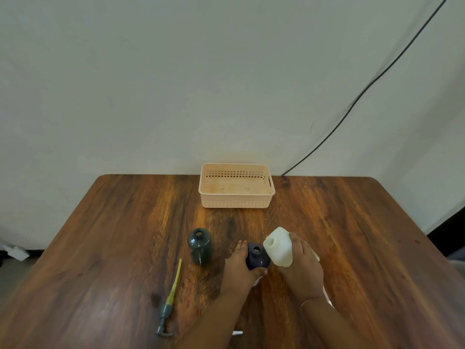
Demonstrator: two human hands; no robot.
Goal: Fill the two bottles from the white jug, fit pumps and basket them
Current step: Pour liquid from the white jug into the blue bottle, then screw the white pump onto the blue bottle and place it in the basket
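Note:
My left hand (239, 267) grips a dark purple bottle (257, 256) standing upright at the table's middle, its neck uncapped. My right hand (300, 269) holds the white jug (279, 246) tilted to the left, its mouth right beside the purple bottle's neck. A dark green bottle (199, 246) stands uncapped to the left, apart from both hands. A grey pump with a yellow tube (169, 302) lies on the wooden table (113, 248) at the front left. The peach basket (236, 185) sits at the far edge with nothing in it.
A black cable (364, 91) runs down the white wall to the table's back right corner. A small white object (237, 332) peeks out under my left forearm near the front edge.

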